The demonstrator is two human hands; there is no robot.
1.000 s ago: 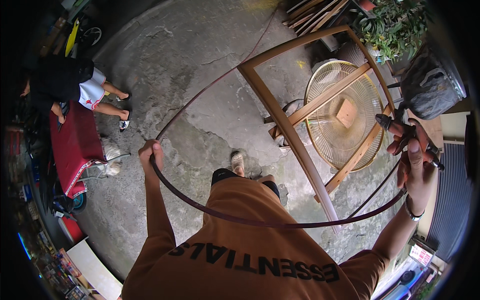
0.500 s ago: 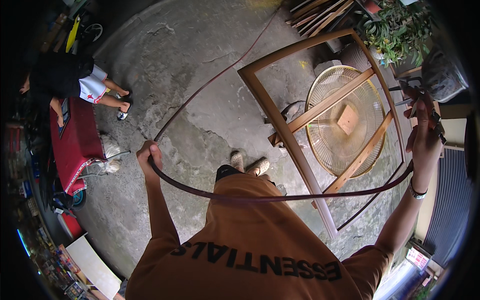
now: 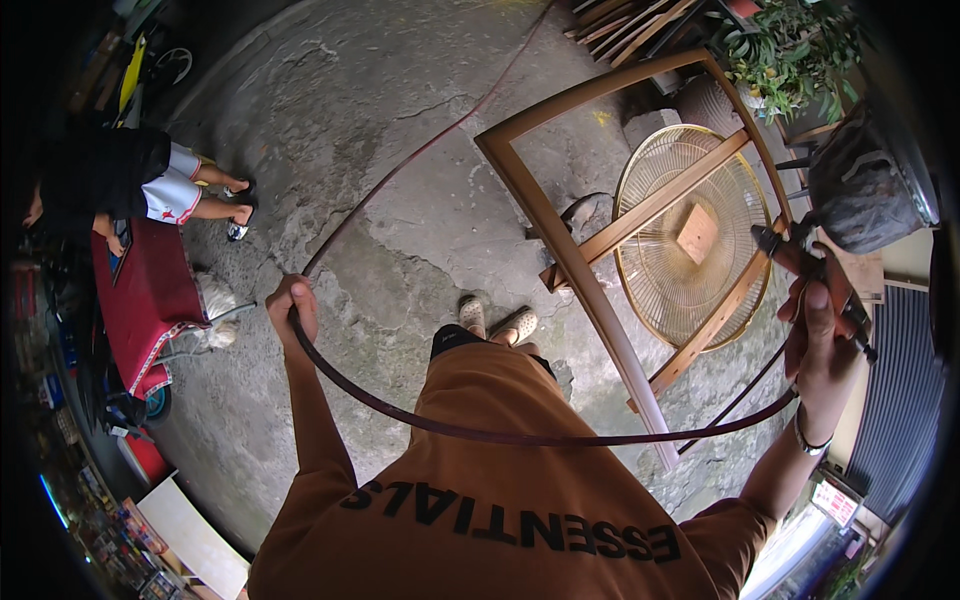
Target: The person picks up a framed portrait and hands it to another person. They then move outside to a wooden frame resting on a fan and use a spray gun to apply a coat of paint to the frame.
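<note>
My left hand [image 3: 295,308] is closed around a dark red hose [image 3: 540,440]. From there the hose sags across my front to my right hand, and its other run goes off over the floor to the far side. My right hand [image 3: 822,350] grips a spray gun [image 3: 838,292] with an orange-brown body and a dark nozzle turned toward the middle. Left of the gun stands a brown window-like frame [image 3: 532,210] with wooden slats [image 3: 715,325] across it. Behind the slats is a round gold wire grille [image 3: 640,285] with a small square wooden board [image 3: 697,236] at its centre.
On the left, a person [image 3: 110,165] in a dark top leans over a red-covered table [image 3: 150,290]. Wooden strips [image 3: 640,25] and a leafy plant [image 3: 795,65] are at the far right. A grey plastic-wrapped object [image 3: 865,190] stands near the gun. The floor [image 3: 400,250] is rough concrete.
My right hand has turned and moved slightly inward, bringing the spray gun into plain view. The hose hangs lower across my front. The person at left has shifted slightly left.
</note>
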